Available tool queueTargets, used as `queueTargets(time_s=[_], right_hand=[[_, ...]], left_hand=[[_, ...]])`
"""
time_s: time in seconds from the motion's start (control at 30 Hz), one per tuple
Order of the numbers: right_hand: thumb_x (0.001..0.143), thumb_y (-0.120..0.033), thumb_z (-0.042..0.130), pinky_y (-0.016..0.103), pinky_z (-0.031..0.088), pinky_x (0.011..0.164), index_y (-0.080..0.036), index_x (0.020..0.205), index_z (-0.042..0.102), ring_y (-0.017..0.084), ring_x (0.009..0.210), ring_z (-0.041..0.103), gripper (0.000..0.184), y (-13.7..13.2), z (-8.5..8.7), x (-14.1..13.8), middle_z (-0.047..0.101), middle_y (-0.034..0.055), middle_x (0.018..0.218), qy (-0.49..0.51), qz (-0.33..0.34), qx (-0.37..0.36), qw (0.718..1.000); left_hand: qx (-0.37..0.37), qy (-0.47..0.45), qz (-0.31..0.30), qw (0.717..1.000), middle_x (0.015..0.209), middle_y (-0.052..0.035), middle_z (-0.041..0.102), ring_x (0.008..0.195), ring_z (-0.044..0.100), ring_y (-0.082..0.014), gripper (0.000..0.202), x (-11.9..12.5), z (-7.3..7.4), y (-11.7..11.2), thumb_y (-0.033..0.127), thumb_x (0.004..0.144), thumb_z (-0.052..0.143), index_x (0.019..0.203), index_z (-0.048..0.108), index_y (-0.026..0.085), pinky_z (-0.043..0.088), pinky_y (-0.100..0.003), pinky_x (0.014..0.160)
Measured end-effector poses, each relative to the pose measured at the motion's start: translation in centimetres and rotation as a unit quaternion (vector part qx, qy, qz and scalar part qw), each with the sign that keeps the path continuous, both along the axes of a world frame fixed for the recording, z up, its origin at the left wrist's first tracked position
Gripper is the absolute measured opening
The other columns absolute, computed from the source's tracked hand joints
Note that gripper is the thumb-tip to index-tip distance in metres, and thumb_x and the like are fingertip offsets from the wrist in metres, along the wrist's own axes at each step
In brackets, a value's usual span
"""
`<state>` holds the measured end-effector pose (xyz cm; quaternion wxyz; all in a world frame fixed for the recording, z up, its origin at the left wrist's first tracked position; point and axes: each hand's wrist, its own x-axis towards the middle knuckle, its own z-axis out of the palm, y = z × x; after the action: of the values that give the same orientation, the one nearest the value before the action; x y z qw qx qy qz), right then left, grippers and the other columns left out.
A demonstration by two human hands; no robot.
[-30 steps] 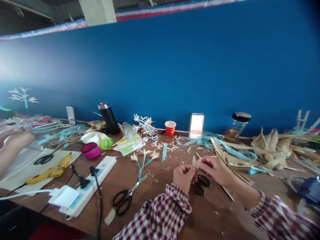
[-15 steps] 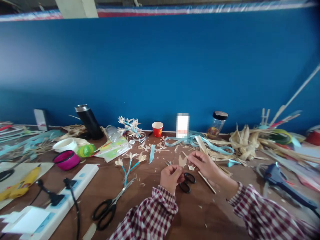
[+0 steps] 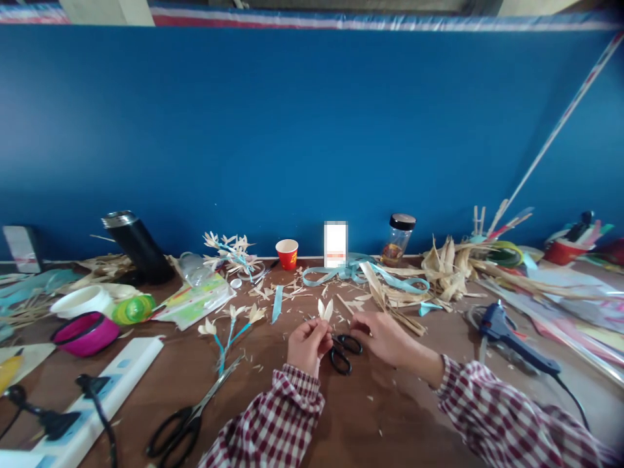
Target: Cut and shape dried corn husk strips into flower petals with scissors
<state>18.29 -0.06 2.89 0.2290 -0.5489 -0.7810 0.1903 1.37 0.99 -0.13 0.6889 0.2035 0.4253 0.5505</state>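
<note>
Left hand (image 3: 306, 343): fingers clamped on a pale husk petal piece (image 3: 325, 309), held upright above the counter (image 3: 390, 416). Right hand (image 3: 385, 338): fingers curled, nothing visibly gripped, just beside small black scissors (image 3: 344, 351).

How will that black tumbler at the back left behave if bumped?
The black tumbler already stands tilted, leaning left among husk scraps, so it probably tips easily. Its round body would likely roll once down. The metal-looking lid suggests some heft.

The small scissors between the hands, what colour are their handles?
Black handles on the small scissors, clearest in the head view.
</note>
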Motion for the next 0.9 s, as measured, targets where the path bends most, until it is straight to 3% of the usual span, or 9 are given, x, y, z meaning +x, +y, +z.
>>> queueTargets(time_s=[0.13,0.27,0.53,0.67,0.8,0.9], right_hand=[[0.079,-0.026,0.058,0.025,0.037,0.062,-0.017,0.079,0.063,0.017,0.071,0.057,0.010,-1.3,0.0,-1.3,0.065,0.0044,0.078,-0.079,0.035,-0.011,0.996],[0.078,-0.022,0.058,0.026,0.038,0.066,-0.017,0.085,0.061,0.018,0.077,0.057,0.010,-2.0,0.2,-2.5,0.063,0.0061,0.088,-0.137,0.045,-0.004,0.990],[0.077,-0.028,0.058,0.026,0.036,0.061,-0.019,0.094,0.058,0.021,0.077,0.060,0.019,-2.7,0.5,-2.9,0.062,0.0068,0.092,-0.175,0.011,-0.032,0.984],[0.074,-0.021,0.056,0.026,0.035,0.059,-0.018,0.091,0.056,0.020,0.073,0.062,0.017,-2.8,0.9,-2.8,0.065,0.0063,0.082,-0.156,-0.019,-0.063,0.986],[0.071,-0.017,0.055,0.027,0.036,0.061,-0.017,0.088,0.056,0.019,0.070,0.059,0.017,-2.8,0.2,-2.1,0.064,0.0040,0.074,-0.056,-0.071,-0.041,0.995],[0.073,-0.020,0.055,0.026,0.040,0.060,-0.017,0.092,0.056,0.017,0.066,0.058,0.019,-2.7,-1.0,-1.6,0.063,0.0018,0.071,0.175,-0.098,-0.086,0.976]], left_hand=[[-0.005,-0.002,0.002,1.000,0.055,-0.0010,0.064,0.044,0.055,-0.0051,0.035,0.2,0.1,-0.1,0.027,0.041,0.087,0.063,0.066,0.010,0.049,-0.013,0.042],[-0.008,0.000,0.003,1.000,0.055,-0.0009,0.065,0.044,0.056,-0.0054,0.034,0.2,0.0,0.0,0.027,0.043,0.087,0.064,0.065,0.011,0.049,-0.013,0.041],[0.007,0.001,-0.009,1.000,0.056,-0.0010,0.065,0.046,0.056,-0.0054,0.029,0.0,-0.2,0.0,0.024,0.048,0.085,0.064,0.065,0.011,0.050,-0.013,0.042],[0.008,-0.005,0.008,1.000,0.056,-0.0003,0.065,0.046,0.056,-0.0056,0.028,0.1,0.1,-0.1,0.021,0.049,0.085,0.069,0.068,0.011,0.050,-0.013,0.043],[0.011,-0.028,0.029,0.999,0.057,-0.0004,0.065,0.047,0.057,-0.0060,0.029,-0.1,0.4,0.0,0.018,0.050,0.084,0.075,0.068,0.012,0.050,-0.013,0.044],[0.012,-0.038,0.042,0.998,0.057,-0.0013,0.065,0.046,0.057,-0.0066,0.023,-0.4,0.6,0.1,0.016,0.054,0.081,0.071,0.067,0.011,0.050,-0.013,0.043]])
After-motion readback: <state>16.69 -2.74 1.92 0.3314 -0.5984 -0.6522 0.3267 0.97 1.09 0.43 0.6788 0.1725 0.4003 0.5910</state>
